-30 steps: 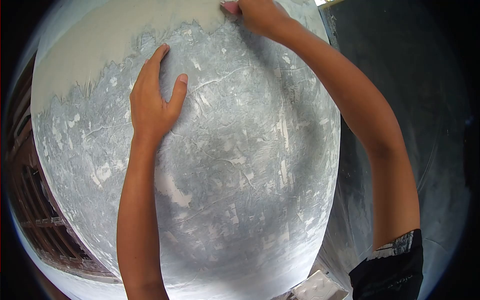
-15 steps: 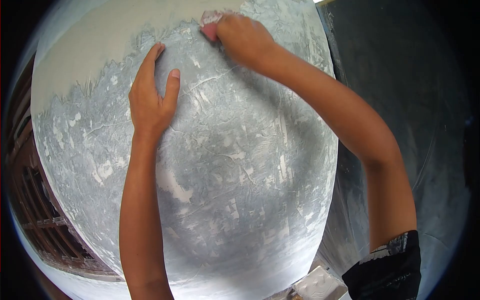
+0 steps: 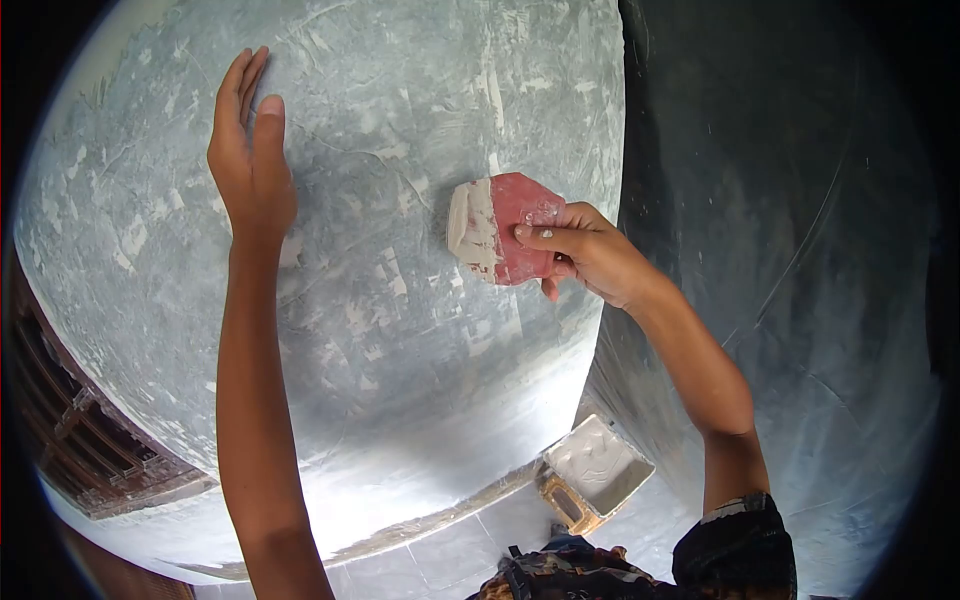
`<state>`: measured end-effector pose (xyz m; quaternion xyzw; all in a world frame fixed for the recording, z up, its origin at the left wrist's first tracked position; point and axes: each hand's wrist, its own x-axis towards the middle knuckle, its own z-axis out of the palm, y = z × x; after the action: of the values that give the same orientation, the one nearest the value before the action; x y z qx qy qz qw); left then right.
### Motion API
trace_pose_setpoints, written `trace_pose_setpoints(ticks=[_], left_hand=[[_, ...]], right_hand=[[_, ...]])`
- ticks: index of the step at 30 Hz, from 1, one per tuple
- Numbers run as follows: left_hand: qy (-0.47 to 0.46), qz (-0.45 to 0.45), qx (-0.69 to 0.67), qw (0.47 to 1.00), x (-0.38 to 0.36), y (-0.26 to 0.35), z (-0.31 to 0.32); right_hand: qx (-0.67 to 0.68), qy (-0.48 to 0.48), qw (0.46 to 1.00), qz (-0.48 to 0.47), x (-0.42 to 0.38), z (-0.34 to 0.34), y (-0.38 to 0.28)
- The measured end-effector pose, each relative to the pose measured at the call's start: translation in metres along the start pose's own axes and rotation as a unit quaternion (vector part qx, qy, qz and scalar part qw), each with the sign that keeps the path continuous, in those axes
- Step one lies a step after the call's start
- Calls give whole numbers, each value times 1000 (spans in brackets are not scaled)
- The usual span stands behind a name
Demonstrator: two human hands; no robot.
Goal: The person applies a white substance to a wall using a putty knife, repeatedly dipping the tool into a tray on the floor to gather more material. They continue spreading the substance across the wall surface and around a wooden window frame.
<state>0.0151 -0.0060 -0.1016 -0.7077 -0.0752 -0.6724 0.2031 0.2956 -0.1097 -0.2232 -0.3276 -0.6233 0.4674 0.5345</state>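
Observation:
My right hand [image 3: 585, 250] grips a red putty scraper [image 3: 527, 205] at its right edge, thumb across the face and fingers behind. Pale filler coats the scraper's left edge, which faces the wall. My left hand [image 3: 252, 160] is raised at the upper left against the grey wall [image 3: 370, 270], with fingers stretched upward and thumb apart, holding nothing. Patches and streaks of whitish filler cover the wall's rough surface around both hands.
A rectangular container of pale filler [image 3: 590, 462] stands low at the wall's foot, near the tiled floor [image 3: 460, 550]. A dark wall [image 3: 760, 250] rises on the right. Brown window bars [image 3: 85, 425] show at the lower left.
My right hand has come down from the top of the wall with the scraper, now turned flat to view. The view has tilted downward, bringing the container and floor into sight.

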Motion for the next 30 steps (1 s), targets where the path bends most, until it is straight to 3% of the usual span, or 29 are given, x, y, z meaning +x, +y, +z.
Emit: trace_pose_setpoints(ticks=[7,10,13,17,25,30], left_hand=[[-53,-78,-34,995,-142,80,26],[-73,-161,-20,984,-203,119,52],[-86,-287,-37,953,-259,157,82],[-130,-391,-58,909,-329,199,122],[-207,-494,-57,842,-466,243,149],[-257,-575,-39,775,-542,262,138]], right_hand=[[61,48,996,35,-56,-35,94],[84,40,993,77,-73,-55,132],[100,38,986,127,-96,-80,178],[102,45,971,210,-127,-111,237],[101,109,928,341,-182,-133,380],[-5,136,917,374,-228,-132,483]])
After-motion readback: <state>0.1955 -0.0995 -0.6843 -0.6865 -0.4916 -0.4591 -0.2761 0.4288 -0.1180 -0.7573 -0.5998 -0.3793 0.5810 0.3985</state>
